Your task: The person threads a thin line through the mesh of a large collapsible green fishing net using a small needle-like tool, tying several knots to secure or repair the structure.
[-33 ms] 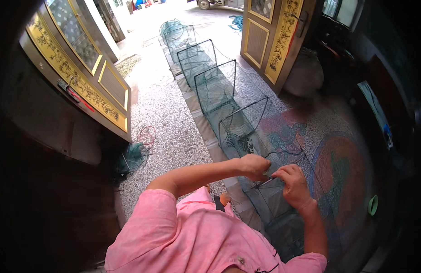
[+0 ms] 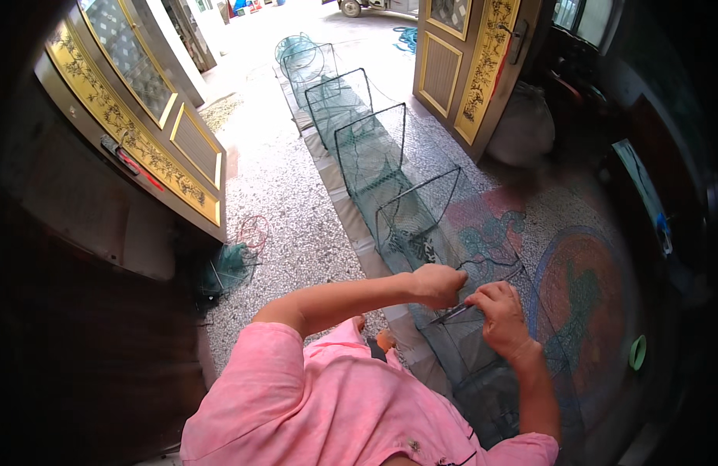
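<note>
A long green mesh net trap (image 2: 370, 163) with dark square frames stretches from beneath my hands out through the doorway. Several frames stand upright and hold the mesh up. Over the near end, my left hand (image 2: 438, 285) is closed in a fist; what its fingers hold is hidden. My right hand (image 2: 500, 317) is just to the right, its thumb and fingers pinching a slim dark rod-like piece (image 2: 452, 313). The rod points down and left beneath my left hand, above the mesh. Whether it is a loose tool or a frame bar I cannot tell.
Pale strips (image 2: 347, 210) lie along the trap's left side on the speckled floor (image 2: 281, 186). Open doors stand at left (image 2: 153, 132) and right (image 2: 471, 70). A small net bundle (image 2: 233, 264) lies at left, a round floor pattern (image 2: 584, 311) and green ring (image 2: 637, 352) at right.
The whole view has shifted slightly. The rod-like piece looks darker now, where it showed a light gleam before. Both hands keep nearly the same grip and place.
</note>
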A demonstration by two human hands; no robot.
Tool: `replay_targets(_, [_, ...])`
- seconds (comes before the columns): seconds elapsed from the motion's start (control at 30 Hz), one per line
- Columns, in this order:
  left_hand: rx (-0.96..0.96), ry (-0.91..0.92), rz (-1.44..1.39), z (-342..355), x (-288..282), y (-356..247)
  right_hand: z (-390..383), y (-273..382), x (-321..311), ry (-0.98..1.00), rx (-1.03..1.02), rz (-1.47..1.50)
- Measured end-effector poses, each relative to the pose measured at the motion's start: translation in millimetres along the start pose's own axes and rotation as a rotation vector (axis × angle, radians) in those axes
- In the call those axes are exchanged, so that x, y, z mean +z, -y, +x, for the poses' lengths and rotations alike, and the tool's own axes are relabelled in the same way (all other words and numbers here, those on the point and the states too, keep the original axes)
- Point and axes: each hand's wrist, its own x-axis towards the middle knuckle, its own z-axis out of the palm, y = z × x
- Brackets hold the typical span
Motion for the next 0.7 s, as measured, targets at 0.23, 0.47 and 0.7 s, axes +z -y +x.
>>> replay_targets(0.23, [0.163, -0.232, -0.24, 4.7, -1.8, 4.5, 22.9, -9.2, 23.2, 0.513, 0.018, -0.295])
replay_targets(0.47, [0.12, 0.055, -0.015, 30.8, -36.9, 40.3, 34.3, -14.3, -25.2, -0.084, 0.38, 0.756])
replay_targets(0.7, [0.22, -0.048, 0.331, 76.2, -54.5, 53.4, 50.7, -101.5, -7.8, -0.487, 0.673, 0.322])
